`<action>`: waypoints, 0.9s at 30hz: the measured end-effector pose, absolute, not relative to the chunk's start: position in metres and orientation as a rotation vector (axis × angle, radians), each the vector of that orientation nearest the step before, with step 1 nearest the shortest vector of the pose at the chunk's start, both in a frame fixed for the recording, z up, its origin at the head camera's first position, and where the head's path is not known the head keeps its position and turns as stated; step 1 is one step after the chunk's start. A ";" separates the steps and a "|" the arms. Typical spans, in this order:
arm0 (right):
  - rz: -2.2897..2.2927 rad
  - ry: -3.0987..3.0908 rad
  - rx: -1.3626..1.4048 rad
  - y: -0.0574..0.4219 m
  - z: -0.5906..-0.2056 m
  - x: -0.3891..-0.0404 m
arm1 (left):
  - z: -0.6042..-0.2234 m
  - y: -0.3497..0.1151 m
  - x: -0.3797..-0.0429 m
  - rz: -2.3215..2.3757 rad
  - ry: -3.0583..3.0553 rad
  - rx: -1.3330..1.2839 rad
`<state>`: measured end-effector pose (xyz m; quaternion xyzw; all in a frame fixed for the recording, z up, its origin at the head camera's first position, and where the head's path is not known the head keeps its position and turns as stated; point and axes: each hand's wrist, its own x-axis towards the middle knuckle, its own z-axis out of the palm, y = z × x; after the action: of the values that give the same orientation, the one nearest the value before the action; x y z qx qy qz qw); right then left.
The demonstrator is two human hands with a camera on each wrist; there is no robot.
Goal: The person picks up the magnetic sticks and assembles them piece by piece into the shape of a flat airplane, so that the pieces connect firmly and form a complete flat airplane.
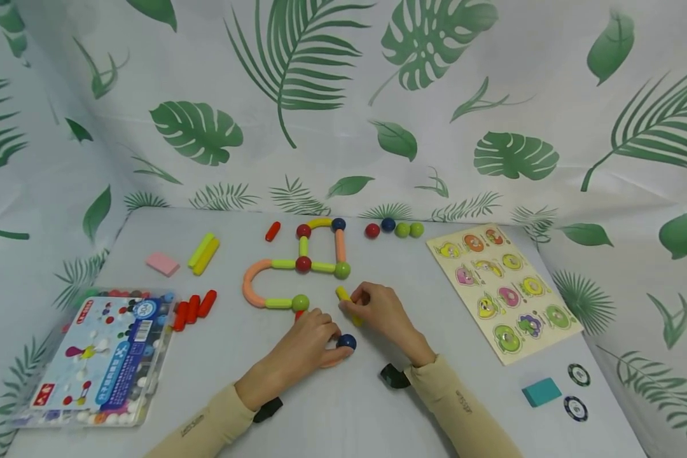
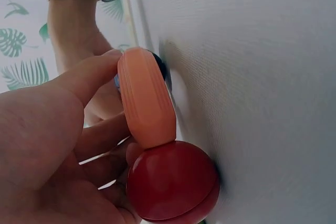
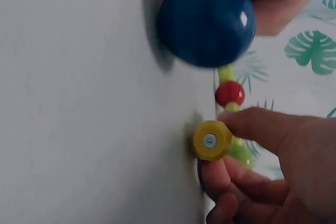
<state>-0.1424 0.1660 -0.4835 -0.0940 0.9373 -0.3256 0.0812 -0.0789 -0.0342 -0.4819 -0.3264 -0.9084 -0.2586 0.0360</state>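
Observation:
With thumb and fingers, my left hand (image 1: 300,343) grips a curved orange rod (image 2: 148,100). A red ball (image 2: 173,182) sits at one end of that rod, and a blue ball (image 1: 346,343) is at the other. My right hand (image 1: 382,313) pinches a yellow rod (image 3: 212,141) between thumb and fingers, a metal tip showing in its end face. Just beyond the hands lies a joined figure of balls and rods, with a green ball (image 1: 300,303), a curved orange rod (image 1: 254,284) and a central red ball (image 1: 303,264). My left fingers cover part of its near end.
Left stands a clear box (image 1: 86,356) of parts, with several red rods (image 1: 193,309) beside it. Loose yellow rods (image 1: 206,256) and a pink block (image 1: 163,263) lie behind. A fruit puzzle board (image 1: 464,296), teal block (image 1: 541,392) and round chips (image 1: 575,408) are right.

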 end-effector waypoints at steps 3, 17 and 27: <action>-1.026 2.767 -0.181 0.162 -0.481 -0.137 | -0.482 -0.033 -0.078 -0.808 -2.800 -0.994; -1.111 2.699 -0.041 0.156 -0.473 -0.120 | -0.484 -0.031 -0.078 -0.753 -2.799 -0.995; -1.032 2.678 -0.124 0.160 -0.471 -0.120 | -0.482 -0.032 -0.076 -0.794 -2.846 -1.011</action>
<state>-0.1199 0.1598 -0.4706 -0.0428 0.9238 -0.3560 0.1339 -0.0756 -0.0315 -0.4818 -0.3237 -0.9113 -0.2543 0.0093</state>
